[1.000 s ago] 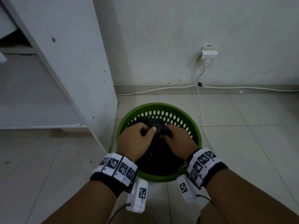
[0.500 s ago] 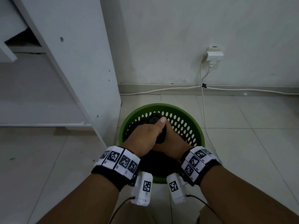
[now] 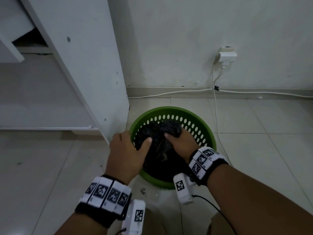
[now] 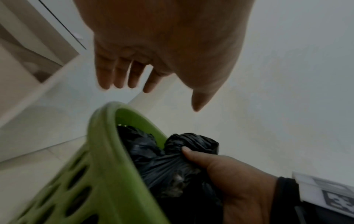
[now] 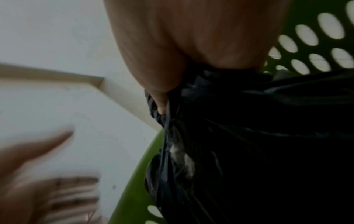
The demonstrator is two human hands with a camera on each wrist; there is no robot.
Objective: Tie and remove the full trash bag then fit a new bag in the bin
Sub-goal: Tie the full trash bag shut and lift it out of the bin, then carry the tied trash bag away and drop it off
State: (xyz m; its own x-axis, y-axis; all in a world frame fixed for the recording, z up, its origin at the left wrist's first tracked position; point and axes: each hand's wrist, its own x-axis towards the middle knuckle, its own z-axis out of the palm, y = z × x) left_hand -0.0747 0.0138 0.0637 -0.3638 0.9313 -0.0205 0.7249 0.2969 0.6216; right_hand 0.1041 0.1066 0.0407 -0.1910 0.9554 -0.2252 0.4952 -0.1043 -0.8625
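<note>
- Black trash bag [image 3: 160, 150] is seen in the head view inside the green bin [image 3: 205, 131], which stands on the floor; its gathered top rises a little over the rim.
- The neck of the bag is held by the right hand [image 3: 180, 143], fingers and thumb curled round the bunched plastic, so this grip is closed on the bag.
- The left hand [image 3: 126, 155] is seen from above at the near left rim of the bin, its thumb lying on the black plastic.
- Only in the left wrist view is the palm side shown: the fingers [image 4: 118, 75] are straight and a little spread above the rim [image 4: 103, 136], and nothing is held in this grip.
- The crumpled knot-like bunch [image 4: 191, 141] above the right thumb is shown clearly in that view too.
- In the right wrist view the bag [image 5: 258, 136] is seen close, and the oval holes [image 5: 306, 37] of the bin wall are seen from inside; the left hand [image 5: 47, 174] is only a blur there.
- The floor [image 3: 254, 150] is of pale tiles.
- A white cabinet panel [image 3: 84, 56] stands at the left of the bin.
- A white plug [image 3: 226, 55] is fixed on the wall behind, and a white cable [image 3: 169, 94] is laid along the skirting.
</note>
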